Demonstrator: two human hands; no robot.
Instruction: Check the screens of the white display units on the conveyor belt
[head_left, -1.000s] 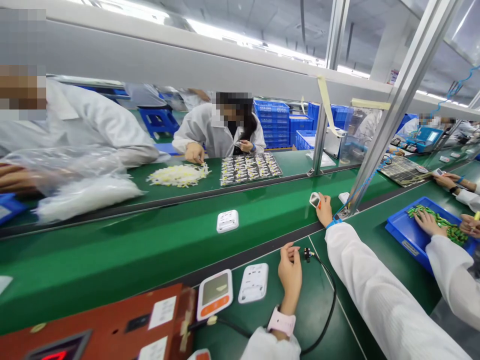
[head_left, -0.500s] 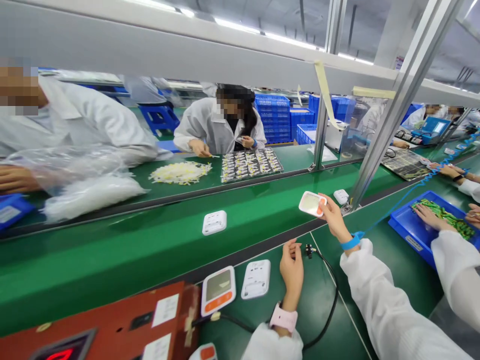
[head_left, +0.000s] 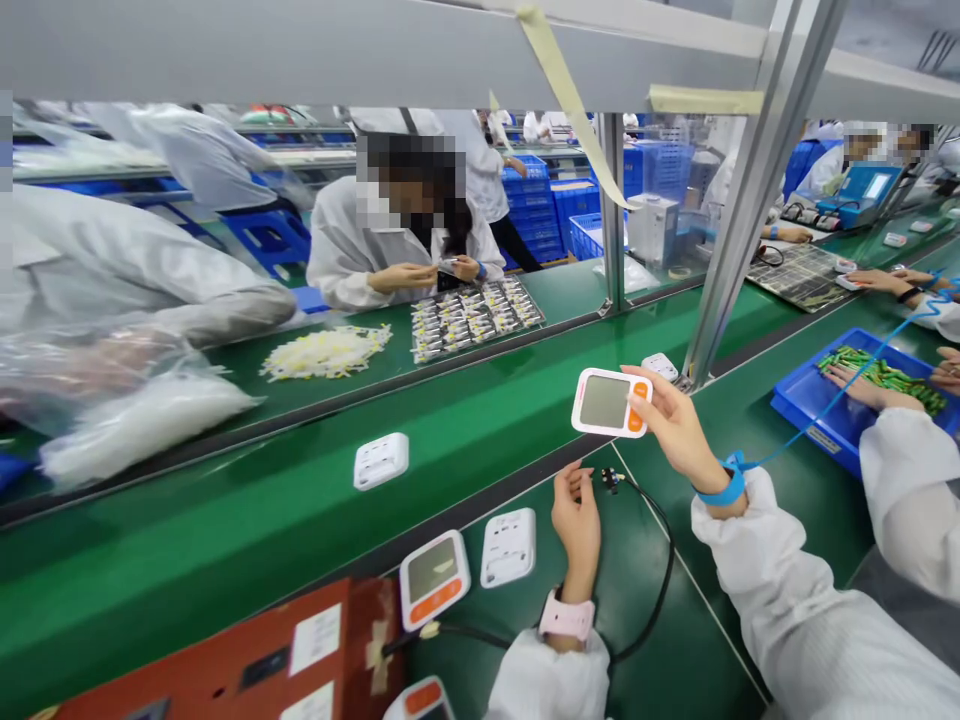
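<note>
My right hand [head_left: 671, 425] grips a white display unit [head_left: 604, 402] by its right end, thumb beside the orange buttons. Its blank grey screen faces me, and it is raised above the green belt. My left hand [head_left: 577, 520] rests near the table's far edge, fingers loosely bent, with nothing visible in them. Just right of its fingertips lies a small black connector [head_left: 612, 480] on a black cable [head_left: 670, 560]. Left of that hand, a unit lying face down [head_left: 508, 547] shows its white back. Beside it, another display unit [head_left: 433, 580] lies screen up.
A red-brown box [head_left: 247, 650] stands at lower left, a cable running from it. Another unit [head_left: 381, 461] lies on the green belt [head_left: 262, 490]. A co-worker's hand [head_left: 862, 385] is in a blue tray [head_left: 817, 430] at right. Metal posts [head_left: 739, 220] rise beyond the belt.
My right hand has turned the display unit more toward me and brought it slightly nearer. The face-down unit on the belt appears farther left. My left hand is nearly unmoved.
</note>
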